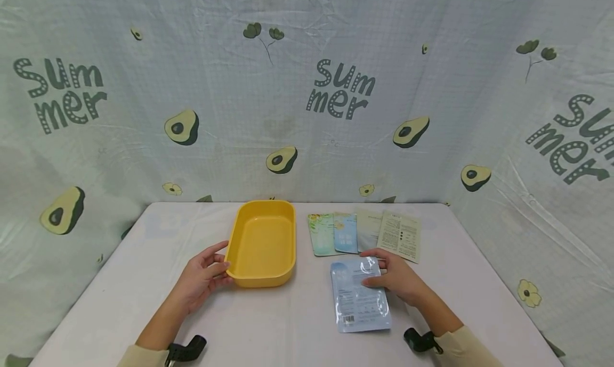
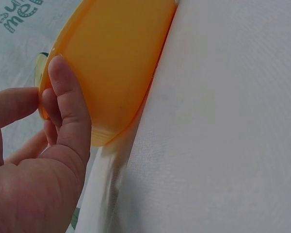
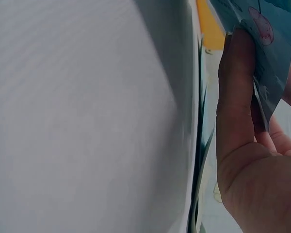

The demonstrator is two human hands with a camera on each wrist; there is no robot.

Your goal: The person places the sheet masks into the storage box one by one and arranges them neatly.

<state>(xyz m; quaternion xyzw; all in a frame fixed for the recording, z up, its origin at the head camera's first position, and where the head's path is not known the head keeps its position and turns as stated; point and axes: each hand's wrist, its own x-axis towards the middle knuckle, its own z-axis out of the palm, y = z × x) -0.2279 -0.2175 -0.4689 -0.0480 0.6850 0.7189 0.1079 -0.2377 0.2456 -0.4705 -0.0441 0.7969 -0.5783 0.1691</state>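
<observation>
One blue packet [image 1: 361, 306]: long axis near-to-far, far end angled left, far right corner between pinching fingers of right hand [image 1: 399, 278]; left hand [image 1: 201, 275] pinches yellow tray [image 1: 263, 244].

There are one yellow rounded-rectangular plastic tray [image 1: 261, 244], one glossy pale-blue rectangular packet [image 1: 361, 303], four flat pastel rectangular pieces [image 1: 346, 234] and two black wrist devices [image 1: 188, 349].

Left forearm [image 1: 163, 317] slanted forward and inward; left hand [image 1: 205, 275] pinched between thumb [image 2: 71, 99] and fingers [image 2: 14, 104]. Right forearm [image 1: 437, 309] also slanted inward; right hand [image 1: 397, 277] pinched likewise.
</observation>
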